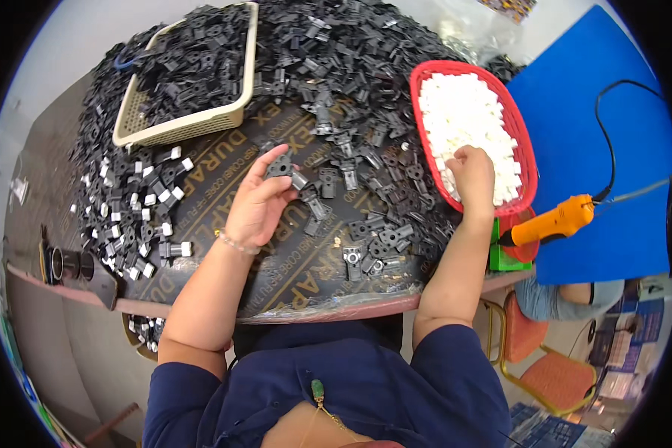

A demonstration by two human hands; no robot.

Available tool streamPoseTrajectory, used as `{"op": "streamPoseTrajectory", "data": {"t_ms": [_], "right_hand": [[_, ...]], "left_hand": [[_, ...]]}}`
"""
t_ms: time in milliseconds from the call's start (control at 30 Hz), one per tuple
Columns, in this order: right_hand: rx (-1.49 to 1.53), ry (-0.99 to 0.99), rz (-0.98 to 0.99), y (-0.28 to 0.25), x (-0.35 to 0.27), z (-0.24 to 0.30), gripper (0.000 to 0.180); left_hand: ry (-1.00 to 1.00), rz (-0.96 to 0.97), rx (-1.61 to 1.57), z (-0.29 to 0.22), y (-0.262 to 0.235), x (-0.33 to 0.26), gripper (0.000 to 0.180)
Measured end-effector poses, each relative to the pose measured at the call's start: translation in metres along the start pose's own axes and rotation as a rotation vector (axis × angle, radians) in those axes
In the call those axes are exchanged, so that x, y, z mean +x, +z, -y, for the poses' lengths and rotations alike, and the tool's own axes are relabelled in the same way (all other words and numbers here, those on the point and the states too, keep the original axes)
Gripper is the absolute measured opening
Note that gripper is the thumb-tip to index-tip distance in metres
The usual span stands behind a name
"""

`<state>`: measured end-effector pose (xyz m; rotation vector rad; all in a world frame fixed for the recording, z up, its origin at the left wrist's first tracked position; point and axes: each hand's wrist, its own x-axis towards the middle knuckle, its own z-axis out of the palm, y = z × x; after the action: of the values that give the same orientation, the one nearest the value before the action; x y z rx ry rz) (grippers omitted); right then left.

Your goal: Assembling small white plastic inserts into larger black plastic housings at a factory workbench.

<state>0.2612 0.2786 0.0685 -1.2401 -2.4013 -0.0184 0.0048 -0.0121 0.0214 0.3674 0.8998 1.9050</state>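
Observation:
My left hand [255,205] is closed on a black plastic fitting [279,166], pinched between thumb and fingers above the middle of the table. More black fittings lie just right of that hand. My right hand [473,178] reaches into a red basket [529,153] full of small white plastic pieces [463,104]. Its fingers are curled together against the white pieces, and whatever is between the fingertips is hidden. At the left lies a pile of black fittings with white pieces on their ends [145,198].
A big heap of black fittings [336,45] covers the far side, with a cream basket [179,128] among it. An orange corded hand tool [556,220] rests right of the red basket, by a blue board [575,127]. A dark cup [71,263] lies near the left edge. Another person's leg [567,299] shows at right.

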Motion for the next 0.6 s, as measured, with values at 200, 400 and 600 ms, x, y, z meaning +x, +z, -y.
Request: {"op": "streamPoseTrajectory", "data": {"t_ms": [200, 400, 600], "right_hand": [[0.484, 0.091, -0.171, -0.008, -0.003, 0.039, 0.025], [1.056, -0.069, 0.476, -0.001, -0.037, 0.121, 0.033], [1.432, 0.007, 0.789, 0.017, -0.056, 0.151, 0.030]], "left_hand": [[0.006, 0.052, 0.047, 0.001, 0.017, -0.006, 0.050], [-0.008, 0.052, 0.065, 0.008, 0.015, -0.008, 0.045], [0.085, 0.017, 0.104, 0.009, 0.015, -0.008, 0.037]]}}
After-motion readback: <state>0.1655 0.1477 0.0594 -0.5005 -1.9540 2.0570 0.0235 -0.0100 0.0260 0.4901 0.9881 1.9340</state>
